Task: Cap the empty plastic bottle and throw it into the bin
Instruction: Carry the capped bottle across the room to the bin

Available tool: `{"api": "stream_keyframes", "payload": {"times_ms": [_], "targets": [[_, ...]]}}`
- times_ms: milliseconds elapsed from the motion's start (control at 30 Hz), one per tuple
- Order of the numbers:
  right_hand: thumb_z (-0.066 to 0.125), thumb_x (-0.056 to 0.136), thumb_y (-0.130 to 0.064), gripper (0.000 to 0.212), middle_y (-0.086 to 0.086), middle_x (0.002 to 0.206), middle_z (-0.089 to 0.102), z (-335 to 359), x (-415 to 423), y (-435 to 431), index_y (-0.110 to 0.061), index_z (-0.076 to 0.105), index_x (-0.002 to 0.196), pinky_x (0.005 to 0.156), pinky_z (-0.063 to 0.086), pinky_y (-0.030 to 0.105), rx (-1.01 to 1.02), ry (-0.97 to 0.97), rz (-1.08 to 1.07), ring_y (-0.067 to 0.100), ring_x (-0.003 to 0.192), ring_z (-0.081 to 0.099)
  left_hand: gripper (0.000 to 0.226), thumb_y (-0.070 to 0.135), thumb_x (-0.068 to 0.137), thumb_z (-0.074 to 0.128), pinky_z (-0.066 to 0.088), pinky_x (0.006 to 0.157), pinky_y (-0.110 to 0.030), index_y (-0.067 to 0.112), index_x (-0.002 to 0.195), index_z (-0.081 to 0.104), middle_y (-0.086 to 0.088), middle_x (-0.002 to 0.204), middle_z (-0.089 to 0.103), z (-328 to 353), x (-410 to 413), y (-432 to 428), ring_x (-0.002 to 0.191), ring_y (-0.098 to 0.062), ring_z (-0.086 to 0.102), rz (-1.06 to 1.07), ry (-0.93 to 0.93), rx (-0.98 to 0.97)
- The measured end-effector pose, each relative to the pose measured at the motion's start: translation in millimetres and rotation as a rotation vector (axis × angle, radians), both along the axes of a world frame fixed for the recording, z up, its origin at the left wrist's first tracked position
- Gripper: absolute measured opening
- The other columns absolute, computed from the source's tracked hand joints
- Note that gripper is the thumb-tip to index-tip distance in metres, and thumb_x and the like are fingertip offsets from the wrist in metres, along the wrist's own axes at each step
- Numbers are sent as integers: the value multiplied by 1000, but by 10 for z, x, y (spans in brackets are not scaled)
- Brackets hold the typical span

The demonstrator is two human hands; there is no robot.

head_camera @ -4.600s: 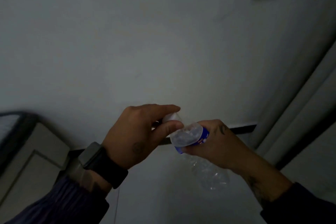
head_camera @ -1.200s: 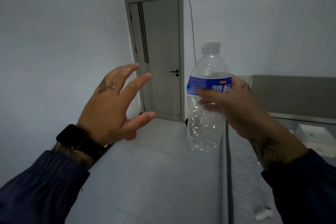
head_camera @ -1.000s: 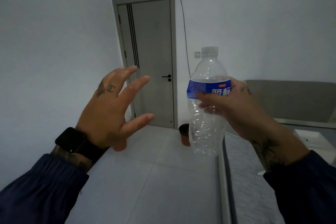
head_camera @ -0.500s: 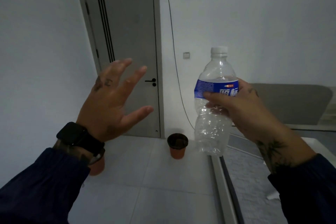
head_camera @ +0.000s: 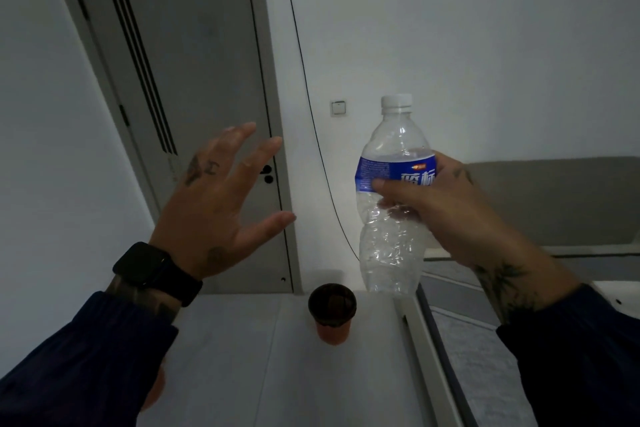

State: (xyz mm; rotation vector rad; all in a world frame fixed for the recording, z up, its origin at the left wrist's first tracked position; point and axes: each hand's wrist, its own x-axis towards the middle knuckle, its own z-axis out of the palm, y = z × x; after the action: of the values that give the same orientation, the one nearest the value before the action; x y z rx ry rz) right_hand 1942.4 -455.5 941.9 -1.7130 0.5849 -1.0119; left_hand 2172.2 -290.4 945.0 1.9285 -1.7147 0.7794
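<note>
The right hand (head_camera: 446, 215) holds the bottle (head_camera: 393, 208) upright in the air, fingers (head_camera: 391, 189) wrapped around its middle just below and over the blue label (head_camera: 391, 172). The bottle is clear, crumpled in its lower half and looks empty. A white cap (head_camera: 397, 103) sits on its neck.

The left hand (head_camera: 214, 215) is raised beside it, well apart from the bottle, with fingers spread wide and nothing in its grasp. A black watch (head_camera: 152, 269) sits on that wrist, and both arms wear dark blue sleeves (head_camera: 79, 357).

On the pale tiled floor (head_camera: 242, 374) stands a small orange bin (head_camera: 332, 314) with a dark inside. In this view it lies below the bottle and a little to its left, close to the wall (head_camera: 485, 45).

Behind the left hand is a grey door (head_camera: 194, 62), shut, with a dark handle (head_camera: 267, 174). A thin black cable (head_camera: 304, 80) runs down the wall next to the door frame, past a white switch (head_camera: 338, 108). At the right is a grey padded panel (head_camera: 554, 201), with a pale frame edge (head_camera: 415, 357) running along the floor below it.
</note>
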Motion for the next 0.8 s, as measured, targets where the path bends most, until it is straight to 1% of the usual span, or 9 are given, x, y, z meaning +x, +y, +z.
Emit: {"api": "stream_keyframes", "payload": {"times_ms": [200, 367, 567, 633, 733, 800], "targets": [[81, 74, -22, 46, 7, 93, 76, 103, 809, -953, -15, 64, 116, 72, 62, 33, -3, 13, 22, 21, 78, 76, 84, 74, 80, 41, 19, 113, -47, 29, 150, 25, -12, 158, 26, 38, 741, -946, 145, -35, 21, 9, 11, -28], [82, 76, -21, 45, 9, 94, 77, 113, 1460, -1740, -13, 65, 117, 72, 61, 34, -7, 19, 22, 25, 79, 76, 84, 74, 81, 41, 16, 115, -43, 28, 150, 26, -11, 159, 25, -6, 1434, -1710, 146, -33, 21, 7, 33, -39], [83, 74, -20, 46, 10, 95, 77, -82, 2337, -2760, -13, 66, 116, 74, 61, 37, 15, 14, -12, 26, 80, 76, 83, 71, 81, 45, 16, 115, -41, 27, 149, 27, -12, 157, 27, -170, 2371, -2798, 145, -35, 23, -26, 18, -83], [83, 75, -20, 46, 10, 96, 77, -157, 2696, -3128, -13, 65, 117, 74, 61, 37, 29, 28, -32, 26, 80, 76, 82, 71, 81, 44, 18, 115, -44, 26, 148, 29, -13, 157, 28, -239, 2736, -3201, 144, -35, 23, -31, 35, -86], [83, 76, -21, 47, 10, 97, 76, -264, 3165, -3655, -14, 64, 119, 75, 62, 38, 47, 64, -52, 25, 80, 76, 81, 73, 82, 41, 17, 115, -44, 26, 147, 31, -12, 156, 29, -348, 3220, -3832, 144, -35, 23, -39, 71, -74], [81, 77, -20, 45, 9, 95, 76, -363, 3409, -3999, -14, 64, 118, 74, 63, 36, 51, 81, -66, 23, 78, 76, 81, 74, 82, 38, 17, 115, -44, 25, 146, 32, -13, 156, 30, -451, 3506, -4249, 144, -36, 24, -54, 69, -56]]}}
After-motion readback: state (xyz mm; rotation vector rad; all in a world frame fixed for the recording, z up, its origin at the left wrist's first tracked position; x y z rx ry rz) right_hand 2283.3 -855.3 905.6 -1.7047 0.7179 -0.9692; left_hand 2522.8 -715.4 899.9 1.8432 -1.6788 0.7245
